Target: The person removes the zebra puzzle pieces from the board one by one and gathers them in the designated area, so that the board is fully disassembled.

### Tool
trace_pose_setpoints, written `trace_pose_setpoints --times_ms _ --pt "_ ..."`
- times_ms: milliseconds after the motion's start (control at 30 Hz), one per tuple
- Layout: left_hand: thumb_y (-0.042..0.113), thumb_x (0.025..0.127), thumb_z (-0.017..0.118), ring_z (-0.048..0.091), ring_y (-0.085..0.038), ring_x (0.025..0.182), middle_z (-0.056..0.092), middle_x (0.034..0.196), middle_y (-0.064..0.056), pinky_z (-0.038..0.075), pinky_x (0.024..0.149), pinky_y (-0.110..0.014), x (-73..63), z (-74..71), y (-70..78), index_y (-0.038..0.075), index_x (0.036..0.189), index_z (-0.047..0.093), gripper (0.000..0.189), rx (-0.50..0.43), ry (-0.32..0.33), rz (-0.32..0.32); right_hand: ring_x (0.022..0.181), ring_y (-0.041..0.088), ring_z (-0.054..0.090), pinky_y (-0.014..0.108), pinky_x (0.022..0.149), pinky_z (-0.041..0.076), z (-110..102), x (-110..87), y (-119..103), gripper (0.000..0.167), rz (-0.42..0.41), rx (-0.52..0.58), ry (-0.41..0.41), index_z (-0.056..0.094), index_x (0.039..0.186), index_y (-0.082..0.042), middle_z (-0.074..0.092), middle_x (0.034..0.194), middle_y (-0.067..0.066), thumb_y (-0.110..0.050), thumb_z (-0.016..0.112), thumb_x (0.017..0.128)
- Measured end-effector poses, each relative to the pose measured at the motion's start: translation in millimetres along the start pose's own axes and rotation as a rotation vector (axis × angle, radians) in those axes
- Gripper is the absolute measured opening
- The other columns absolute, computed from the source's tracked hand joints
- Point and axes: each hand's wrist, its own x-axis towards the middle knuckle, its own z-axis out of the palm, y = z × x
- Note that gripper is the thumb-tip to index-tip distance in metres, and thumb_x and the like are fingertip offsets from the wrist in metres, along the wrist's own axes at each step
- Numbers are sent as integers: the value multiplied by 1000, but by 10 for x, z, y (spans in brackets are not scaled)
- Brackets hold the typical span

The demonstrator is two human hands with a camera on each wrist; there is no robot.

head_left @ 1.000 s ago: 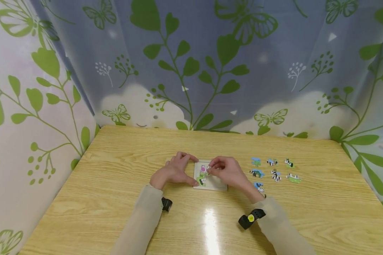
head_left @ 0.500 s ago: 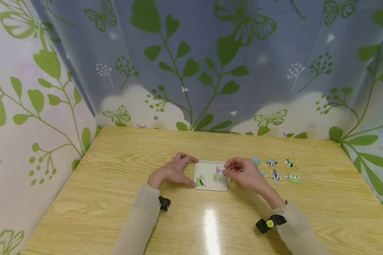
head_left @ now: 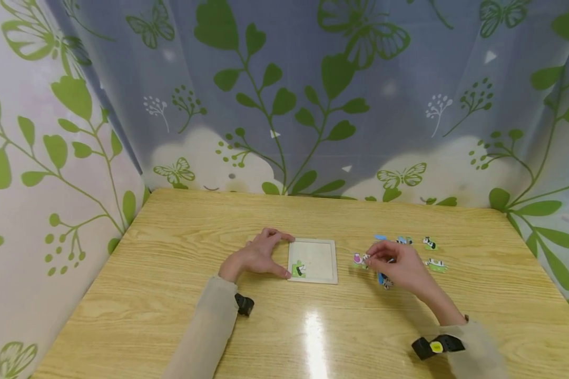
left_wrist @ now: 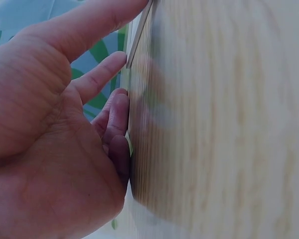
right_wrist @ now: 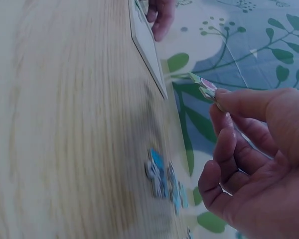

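A shallow white puzzle tray lies on the table, with one green puzzle piece in its near left corner. My left hand rests at the tray's left side, its thumb touching the near corner and its index finger the far corner. In the left wrist view these two reach out fairly straight to the tray's edge, the other fingers bent by the tabletop. Thumb and fingertips of my right hand pinch a pink, white and green puzzle piece, held above the table right of the tray. The right wrist view shows it tilted.
Several loose puzzle pieces lie at the right, among them a cow piece, a green and white piece and a blue striped piece. My right hand covers some. A patterned curtain hangs behind the wooden table.
My right hand has lifted the pink and green piece out of the tray's left part and carried it right, past the tray's edge. The left hand has stayed at the tray.
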Motion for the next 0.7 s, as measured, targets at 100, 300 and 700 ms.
trace_pose_setpoints --times_ms 100,300,700 --pt "37 79 88 33 -37 146 32 158 -12 18 116 -73 6 7 -4 27 149 49 81 -2 0 2 79 21 66 28 64 51 -98 -70 31 16 18 -20 6 72 104 -11 72 92 7 -24 74 95" --pt "37 78 89 33 -37 146 32 159 -12 17 116 -73 5 9 -8 27 149 49 81 -5 5 -1 79 11 65 27 65 50 -248 -190 108 18 41 -68 28 73 104 -12 72 94 4 -28 74 95" --pt "36 80 87 31 -37 148 30 160 -11 17 117 -72 -18 -10 12 27 150 48 81 -16 -7 -6 74 1 61 24 63 50 -435 -385 315 15 57 -181 49 73 103 -8 73 90 3 -20 76 93"
